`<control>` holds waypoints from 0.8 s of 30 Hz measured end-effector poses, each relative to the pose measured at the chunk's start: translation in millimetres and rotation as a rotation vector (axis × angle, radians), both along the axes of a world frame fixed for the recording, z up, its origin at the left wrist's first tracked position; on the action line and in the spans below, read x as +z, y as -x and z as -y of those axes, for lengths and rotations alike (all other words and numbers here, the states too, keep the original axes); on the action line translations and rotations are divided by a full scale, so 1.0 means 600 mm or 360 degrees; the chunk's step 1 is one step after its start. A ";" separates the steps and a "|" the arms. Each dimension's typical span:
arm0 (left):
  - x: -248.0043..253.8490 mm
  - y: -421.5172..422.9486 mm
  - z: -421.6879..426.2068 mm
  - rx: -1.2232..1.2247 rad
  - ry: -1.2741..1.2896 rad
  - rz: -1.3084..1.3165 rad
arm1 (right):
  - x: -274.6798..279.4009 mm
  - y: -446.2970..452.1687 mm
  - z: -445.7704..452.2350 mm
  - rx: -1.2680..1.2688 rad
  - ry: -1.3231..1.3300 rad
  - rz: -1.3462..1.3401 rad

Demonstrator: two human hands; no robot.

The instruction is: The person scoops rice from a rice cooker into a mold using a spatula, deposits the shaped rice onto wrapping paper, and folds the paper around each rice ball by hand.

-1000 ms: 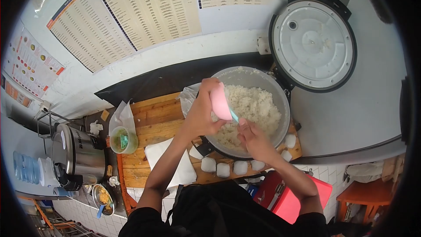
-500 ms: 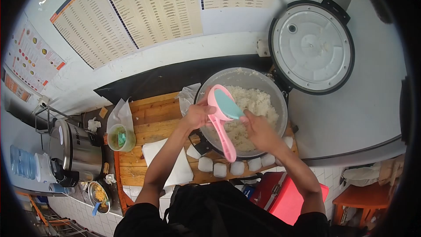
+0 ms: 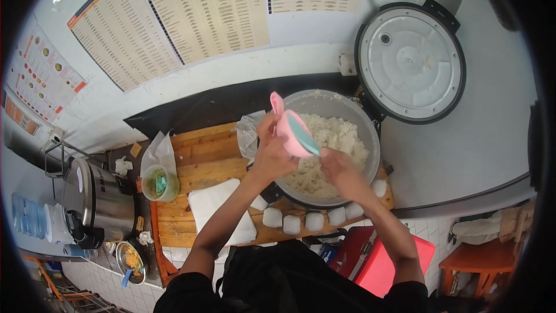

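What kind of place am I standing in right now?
Probably a small commercial kitchen: there's a big open rice cooker full of rice, wrapped white portions lined up beside it, and printed charts on the wall.

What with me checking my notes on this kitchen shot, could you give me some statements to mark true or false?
1. The left hand holds a pink scoop. True.
2. The lid covers the rice. False: it stands open, the rice uncovered.
3. The right hand holds a teal paddle. True.
4. The white lumps lie inside the pot. False: they sit along the table's near edge.
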State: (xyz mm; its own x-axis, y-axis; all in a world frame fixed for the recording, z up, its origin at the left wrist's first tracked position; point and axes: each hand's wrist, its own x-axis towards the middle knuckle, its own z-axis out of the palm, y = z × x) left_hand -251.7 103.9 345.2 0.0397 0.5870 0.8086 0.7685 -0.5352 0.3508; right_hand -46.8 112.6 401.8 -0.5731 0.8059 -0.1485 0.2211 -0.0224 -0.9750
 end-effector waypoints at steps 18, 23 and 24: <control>-0.082 0.225 0.258 -0.1458 0.1423 0.1310 | -0.216 0.122 0.181 0.0548 0.2034 -0.0643; -0.287 0.357 0.475 -0.0096 0.1753 0.1233 | -0.363 0.267 0.304 0.0137 0.0981 -0.0220; -0.387 0.372 0.522 0.0299 0.1679 0.1128 | -0.386 0.299 0.312 0.0081 0.0602 -0.0040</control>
